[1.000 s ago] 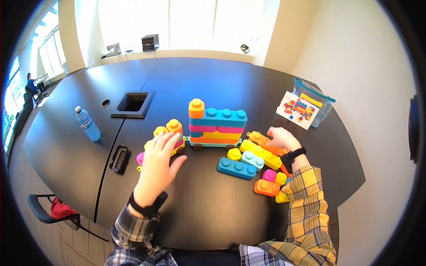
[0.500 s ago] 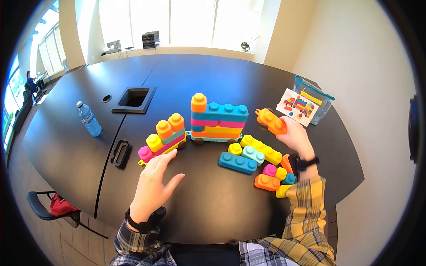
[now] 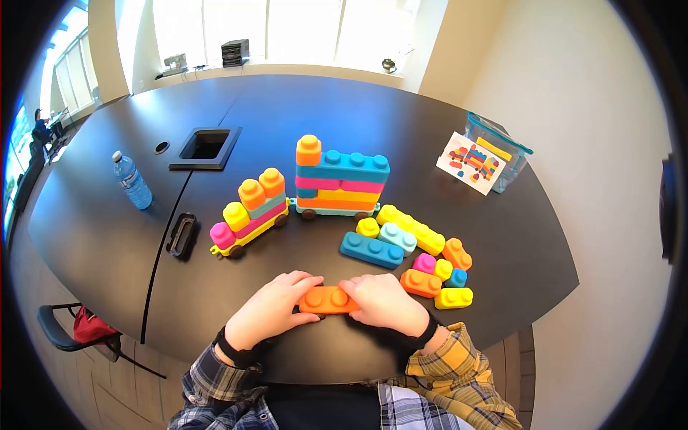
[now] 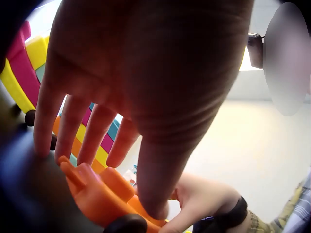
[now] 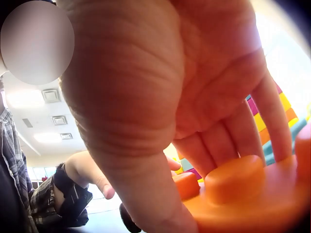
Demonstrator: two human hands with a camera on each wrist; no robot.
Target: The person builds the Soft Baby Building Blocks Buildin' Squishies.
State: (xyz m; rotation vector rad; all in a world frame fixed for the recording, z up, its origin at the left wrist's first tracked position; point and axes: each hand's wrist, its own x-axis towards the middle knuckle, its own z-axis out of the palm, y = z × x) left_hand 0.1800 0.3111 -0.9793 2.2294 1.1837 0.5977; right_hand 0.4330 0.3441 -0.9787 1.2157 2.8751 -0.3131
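Observation:
Both hands hold an orange wheeled base (image 3: 328, 300) near the table's front edge. My left hand (image 3: 276, 308) grips its left end, fingers behind and thumb in front; the left wrist view shows the base (image 4: 104, 199) with a hook and a dark wheel. My right hand (image 3: 383, 301) pinches the right end, with the studs (image 5: 235, 179) facing up in the right wrist view. Behind stand a tall block stack (image 3: 340, 186) on a light teal wheeled base and, left of it, a stepped stack (image 3: 254, 218) on a yellow wheeled base.
Loose blocks, among them a blue one (image 3: 371, 249) and a yellow one (image 3: 454, 298), lie at the right. A picture card (image 3: 469, 163) leans on a clear bag (image 3: 512, 168). A bottle (image 3: 132, 183) and a black holder (image 3: 182, 236) are at the left.
My right hand has brought the orange base from the right side to the front of the table. My left hand has moved right and taken hold of its left end.

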